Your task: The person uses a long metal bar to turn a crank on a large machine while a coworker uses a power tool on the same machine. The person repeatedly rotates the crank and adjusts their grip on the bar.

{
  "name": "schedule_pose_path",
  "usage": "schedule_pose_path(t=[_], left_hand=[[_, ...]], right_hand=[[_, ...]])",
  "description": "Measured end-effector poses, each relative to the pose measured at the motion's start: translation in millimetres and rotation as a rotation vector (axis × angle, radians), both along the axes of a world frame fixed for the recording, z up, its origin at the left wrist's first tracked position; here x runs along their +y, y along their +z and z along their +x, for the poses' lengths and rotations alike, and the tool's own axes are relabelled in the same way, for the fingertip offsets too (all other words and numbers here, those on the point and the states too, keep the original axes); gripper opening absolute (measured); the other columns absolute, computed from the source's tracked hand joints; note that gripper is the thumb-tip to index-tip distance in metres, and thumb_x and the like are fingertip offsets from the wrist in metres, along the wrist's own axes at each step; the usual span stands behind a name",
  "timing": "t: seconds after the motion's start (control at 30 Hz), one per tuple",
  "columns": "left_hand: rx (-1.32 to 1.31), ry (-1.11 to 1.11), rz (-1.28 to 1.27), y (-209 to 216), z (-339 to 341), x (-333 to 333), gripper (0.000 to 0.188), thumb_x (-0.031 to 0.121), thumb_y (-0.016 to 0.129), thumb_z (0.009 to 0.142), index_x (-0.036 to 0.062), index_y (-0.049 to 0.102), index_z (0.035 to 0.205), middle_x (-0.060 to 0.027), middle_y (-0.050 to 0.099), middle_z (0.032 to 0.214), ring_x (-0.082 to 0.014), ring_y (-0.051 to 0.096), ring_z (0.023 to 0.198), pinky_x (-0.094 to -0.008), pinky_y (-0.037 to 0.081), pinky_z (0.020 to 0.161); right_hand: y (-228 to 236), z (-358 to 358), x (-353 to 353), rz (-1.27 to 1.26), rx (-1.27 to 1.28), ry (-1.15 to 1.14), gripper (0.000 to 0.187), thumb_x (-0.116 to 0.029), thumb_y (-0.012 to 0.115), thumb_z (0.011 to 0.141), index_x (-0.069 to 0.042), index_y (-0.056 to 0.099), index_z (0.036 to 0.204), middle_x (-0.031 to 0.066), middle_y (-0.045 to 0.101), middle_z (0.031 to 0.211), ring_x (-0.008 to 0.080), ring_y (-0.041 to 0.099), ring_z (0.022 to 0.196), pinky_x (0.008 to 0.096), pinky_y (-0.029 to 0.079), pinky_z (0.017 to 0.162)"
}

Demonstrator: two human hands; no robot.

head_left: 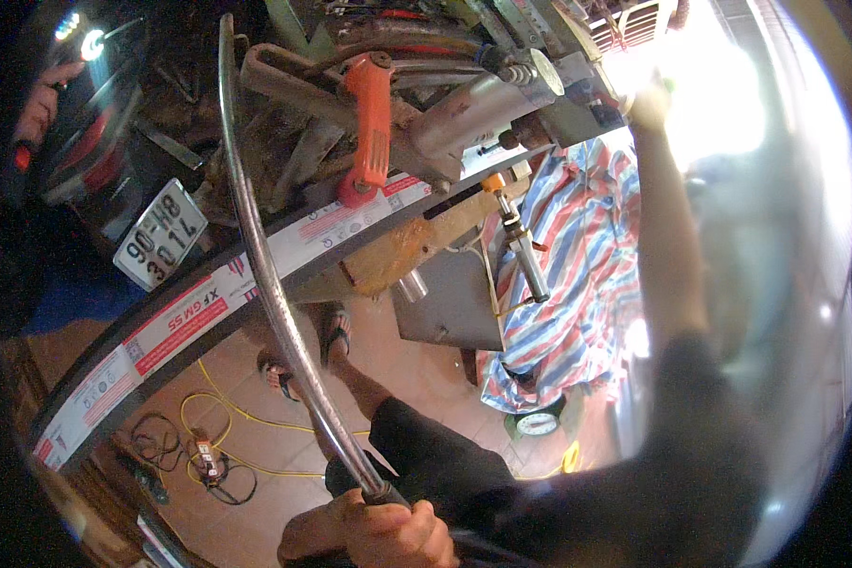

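Observation:
At the lower edge, my left hand (393, 532) is closed around the dark end of a long shiny metal tube (273, 293). This tube rises past the front of the workbench to the top of the view, curving in the wide picture. My right arm stretches up at the right. My right hand (648, 102) is beside the machine's far end, washed out by bright light, so its fingers cannot be made out. Left of it lies a grey metal cylinder (464, 114) on the machine. An orange-red lever-like part (369, 128) stands between this cylinder and the tube.
A long bar with white-and-red printed film (185, 327) crosses the view. Below are a metal rod-shaped tool (521, 246), striped tarpaulin (577, 256), round dial (538, 423) and yellow cable (256, 417) on the tiled floor. A white number plate (161, 235) shows at left.

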State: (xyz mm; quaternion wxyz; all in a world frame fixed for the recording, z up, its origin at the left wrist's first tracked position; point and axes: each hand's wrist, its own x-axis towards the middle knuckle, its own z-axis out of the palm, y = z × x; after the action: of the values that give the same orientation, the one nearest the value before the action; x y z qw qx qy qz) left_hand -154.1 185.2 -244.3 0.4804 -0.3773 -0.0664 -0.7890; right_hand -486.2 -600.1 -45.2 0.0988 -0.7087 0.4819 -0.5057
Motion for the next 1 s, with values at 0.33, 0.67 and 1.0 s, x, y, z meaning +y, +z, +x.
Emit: schedule_pose_path(t=[0.33, 0.67, 1.0], left_hand=[[0.079, -0.245, 0.140, 5, 6, -10, 0.074, 0.050, 0.036, 0.118, 0.0188, 0.047, 0.051, 0.0028, 0.049, 0.049, -0.0132, 0.043, 0.040, -0.0272, 0.042, 0.044], [0.064, -0.187, 0.216, -21, -11, 15, 0.074, 0.053, 0.033, 0.117, 0.0189, 0.050, 0.054, 0.0030, 0.045, 0.047, -0.0142, 0.042, 0.040, -0.0312, 0.037, 0.041], [-0.027, -0.229, 0.285, -18, -4, 18, 0.072, 0.054, 0.037, 0.115, 0.0176, 0.048, 0.054, 0.0014, 0.043, 0.047, -0.0157, 0.038, 0.040, -0.0336, 0.035, 0.041]], right_hand=[[-10, 25, 39, 0.256, -0.282, -0.236, 0.044, -0.029, 0.072, 0.102, -0.002, 0.068, 0.136, 0.0019, 0.063, 0.073, 0.0173, 0.065, 0.069, 0.0344, 0.053, 0.064], [-38, -55, -40, -0.078, 0.329, 0.426, 0.035, -0.014, 0.063, 0.106, -0.009, 0.060, 0.140, -0.0048, 0.044, 0.074, 0.0119, 0.049, 0.063, 0.0309, 0.045, 0.059], [-34, -4, -14, 0.161, -0.348, 0.387, 0.016, -0.018, 0.063, 0.107, -0.010, 0.067, 0.120, -0.0035, 0.046, 0.068, 0.0140, 0.051, 0.058, 0.0342, 0.045, 0.055]])
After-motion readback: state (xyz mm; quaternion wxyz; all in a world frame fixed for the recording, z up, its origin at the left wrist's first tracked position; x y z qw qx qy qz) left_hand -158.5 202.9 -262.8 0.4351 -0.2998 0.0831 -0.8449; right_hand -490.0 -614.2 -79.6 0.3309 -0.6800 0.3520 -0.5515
